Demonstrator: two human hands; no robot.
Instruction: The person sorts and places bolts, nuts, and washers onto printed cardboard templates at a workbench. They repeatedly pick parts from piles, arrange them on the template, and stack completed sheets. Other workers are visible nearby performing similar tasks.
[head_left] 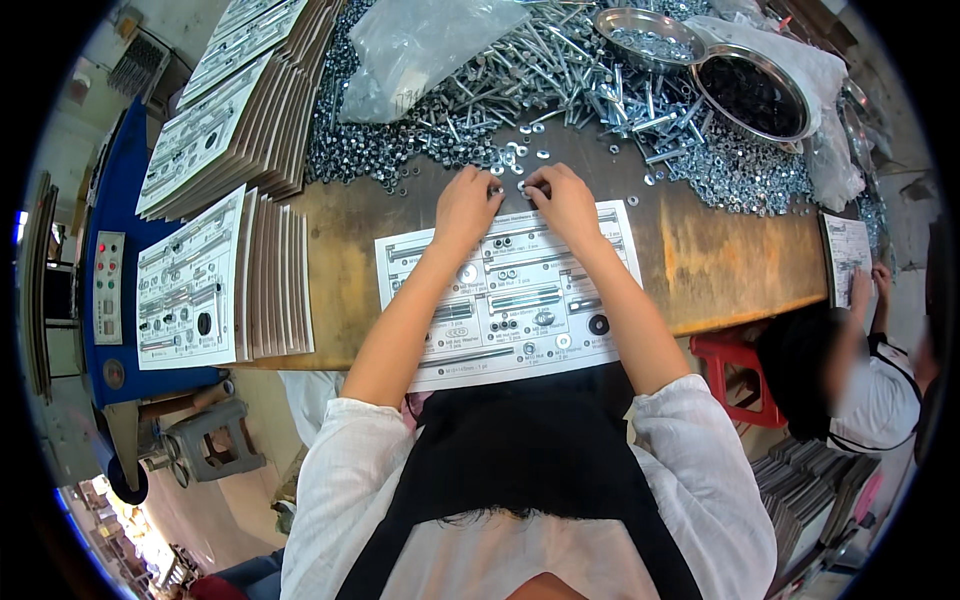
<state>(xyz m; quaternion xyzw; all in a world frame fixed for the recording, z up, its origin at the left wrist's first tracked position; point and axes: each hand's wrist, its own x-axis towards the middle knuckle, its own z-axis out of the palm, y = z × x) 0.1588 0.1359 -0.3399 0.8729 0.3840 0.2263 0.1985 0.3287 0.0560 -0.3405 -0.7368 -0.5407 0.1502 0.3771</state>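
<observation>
Both my hands meet at the far edge of a printed white card (440, 376), close to a few loose flat washers (508, 158) on the table. My left hand (468, 208) has its fingers curled together; whatever is at their tips is too small to make out. Thumb and forefinger of my right hand (566, 205) pinch at a small washer (522, 187). Below my wrists the card bears pictures or pieces of hardware in boxes, among them long bolts (524, 299) and a black ring (598, 325). Which are printed and which are real is hard to tell.
Beyond my hands lie heaped nuts (350, 150), bolts (550, 60) and a clear plastic bag (425, 50). Metal bowls, one with black parts (750, 92), stand far right. Stacked cards (275, 270) line the left. Another person (870, 390) works at right by a red stool (735, 375).
</observation>
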